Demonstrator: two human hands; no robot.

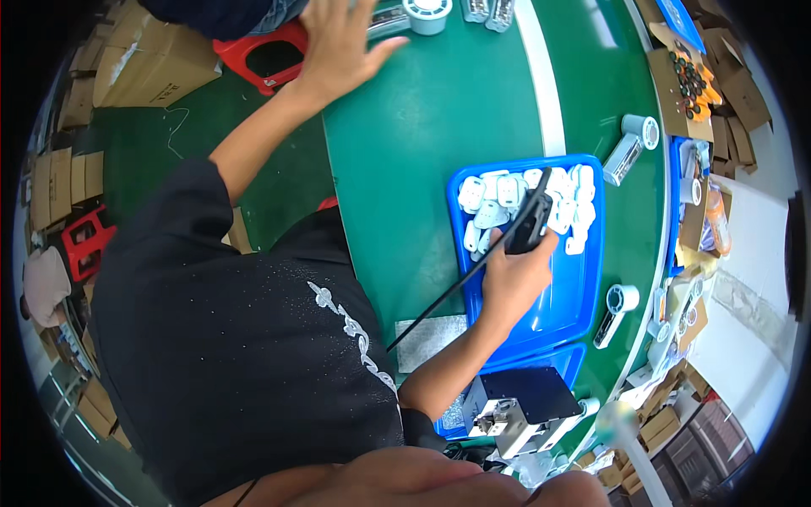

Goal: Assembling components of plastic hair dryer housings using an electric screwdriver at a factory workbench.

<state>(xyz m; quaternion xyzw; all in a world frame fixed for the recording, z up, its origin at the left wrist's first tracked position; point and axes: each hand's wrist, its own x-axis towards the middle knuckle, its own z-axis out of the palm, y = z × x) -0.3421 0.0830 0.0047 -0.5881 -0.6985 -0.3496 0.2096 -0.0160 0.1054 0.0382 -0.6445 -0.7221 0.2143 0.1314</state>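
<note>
My right hand [517, 275] is closed round a black handheld device [530, 228] whose exact kind I cannot make out. A long thin black cord or rod [456, 287] slants past it toward my body. The hand is over a blue tray [596, 279], whose far part holds a pile of small white plastic parts [507, 190]. My left hand [334, 55] is raised at the table's far left, fingers spread and holding nothing visible. Close to it is a white round-headed device [427, 15] with a clear-sided body.
The green table [414, 127] carries more round-headed devices [639, 133] on the right. A small machine with a black top [528, 395] stands near the tray. Red stools [262, 55] and cardboard boxes [156, 63] are at left. Another box [680, 93] holds orange-and-black parts.
</note>
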